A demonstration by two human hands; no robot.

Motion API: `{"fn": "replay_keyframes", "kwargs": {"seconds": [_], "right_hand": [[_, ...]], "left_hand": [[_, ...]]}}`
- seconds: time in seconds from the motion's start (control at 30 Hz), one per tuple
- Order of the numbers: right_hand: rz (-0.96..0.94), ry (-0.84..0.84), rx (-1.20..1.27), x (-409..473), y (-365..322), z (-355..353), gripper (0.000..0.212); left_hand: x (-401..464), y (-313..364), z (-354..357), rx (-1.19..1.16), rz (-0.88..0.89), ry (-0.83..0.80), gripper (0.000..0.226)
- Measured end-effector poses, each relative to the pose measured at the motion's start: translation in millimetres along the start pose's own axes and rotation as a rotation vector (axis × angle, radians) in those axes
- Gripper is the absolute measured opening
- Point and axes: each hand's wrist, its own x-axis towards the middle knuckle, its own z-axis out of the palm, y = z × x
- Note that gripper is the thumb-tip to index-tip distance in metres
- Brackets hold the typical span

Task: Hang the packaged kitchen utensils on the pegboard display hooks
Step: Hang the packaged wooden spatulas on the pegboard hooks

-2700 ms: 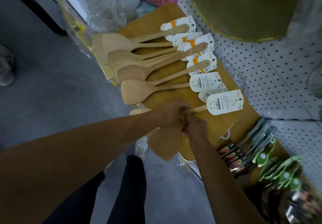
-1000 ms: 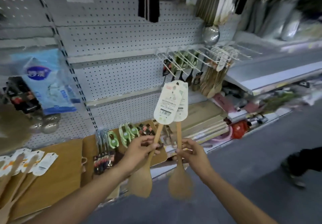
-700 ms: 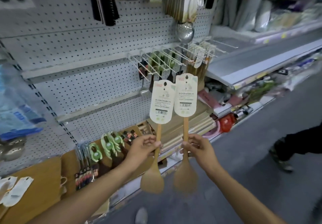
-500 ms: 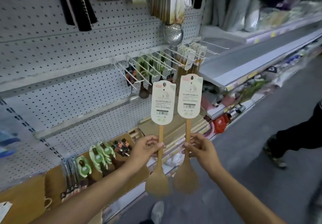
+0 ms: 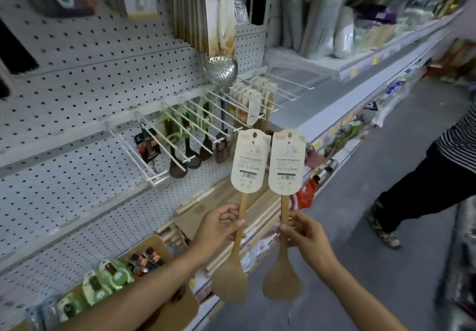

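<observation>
Two packaged wooden spatulas are held upright side by side in front of the pegboard [image 5: 85, 78], blades down, card labels up. The left spatula [image 5: 238, 232] is gripped at mid-handle by the left hand [image 5: 219, 227], fingers curled round the handle. The right spatula [image 5: 283, 235] is pinched at its handle by the right hand [image 5: 304, 235], fingers wrapped round it. The two card labels [image 5: 248, 161] are nearly touching, level with the tips of the white display hooks [image 5: 180, 134]. No hook is entered by either card. Dark-handled utensils [image 5: 180, 150] are seen hanging on several hooks; carded items [image 5: 253, 98] hang on hooks further right. A perforated metal ladle [image 5: 220, 69] hangs above the hooks. Green-labelled packs [image 5: 103, 283] lie on a wooden board [image 5: 180, 307] on the lower shelf. Another person's striped top and dark trousers [image 5: 425, 189] are visible in the aisle at right.
</observation>
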Motion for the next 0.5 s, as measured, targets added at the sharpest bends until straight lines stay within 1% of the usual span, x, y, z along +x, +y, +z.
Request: {"fn": "replay_keyframes", "kwargs": {"seconds": [0.1,0.2,0.33,0.5], "right_hand": [[0.008,0.014,0.025,14.6,5.3,-15.0,0.018],[0.023,0.02,0.054,32.1,10.3,-36.2,0.015],[0.045,-0.025,0.028,66.4,14.5,-73.1,0.007],[0.04,-0.141,0.013,119.1,10.8,-131.4,0.006]], "left_hand": [[20.5,-0.3,9.7,0.032,-0.01,-0.001,0.02],[43.1,-2.9,23.9,0.05,-0.016,-0.002,0.021],[70.5,-1.1,55.1,0.063,-0.007,0.026,0.02],[106.6,-2.6,104.4,0.062,0.006,0.112,0.018]]}}
